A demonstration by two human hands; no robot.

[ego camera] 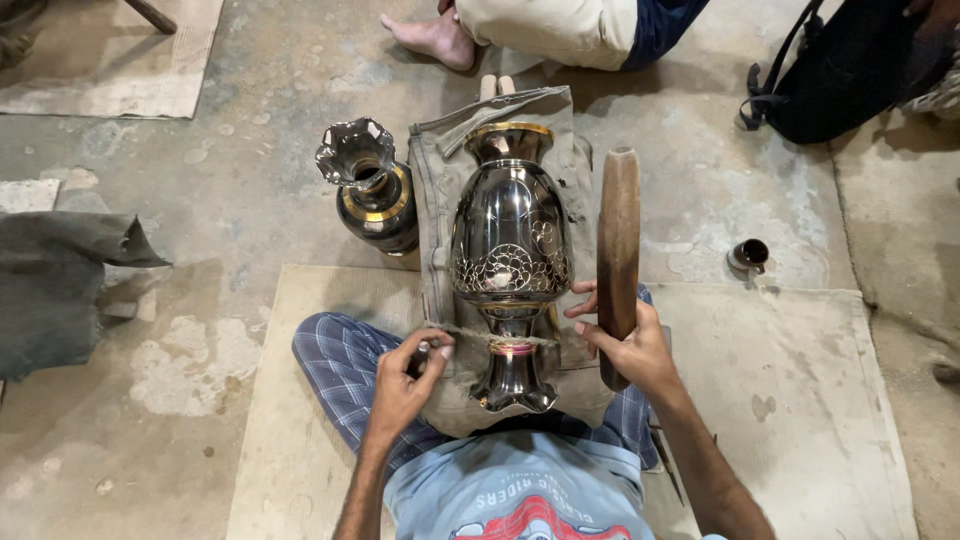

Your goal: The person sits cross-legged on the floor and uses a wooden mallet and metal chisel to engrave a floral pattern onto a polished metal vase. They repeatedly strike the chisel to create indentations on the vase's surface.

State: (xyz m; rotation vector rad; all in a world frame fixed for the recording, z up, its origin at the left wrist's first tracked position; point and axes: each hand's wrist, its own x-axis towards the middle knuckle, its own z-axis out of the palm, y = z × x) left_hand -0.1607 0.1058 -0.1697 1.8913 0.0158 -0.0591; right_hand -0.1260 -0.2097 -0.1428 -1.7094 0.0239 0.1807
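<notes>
A dark, shiny metal vase (510,240) with engraved patterns and a gold rim lies on its side across my lap, on a folded grey cloth (440,180). My left hand (405,385) pinches a small tool against the vase's narrow neck, by a pink band. My right hand (625,345) grips a long wooden stick (618,235), held upright just right of the vase. A thin cord runs across the neck between my hands.
A second dark vase (372,195) with a frilled mouth stands to the left. Another person's bare foot (432,38) and knee are at the top. A black bag (850,70) is top right, a small cup (750,255) right, and a mat (800,400) under me.
</notes>
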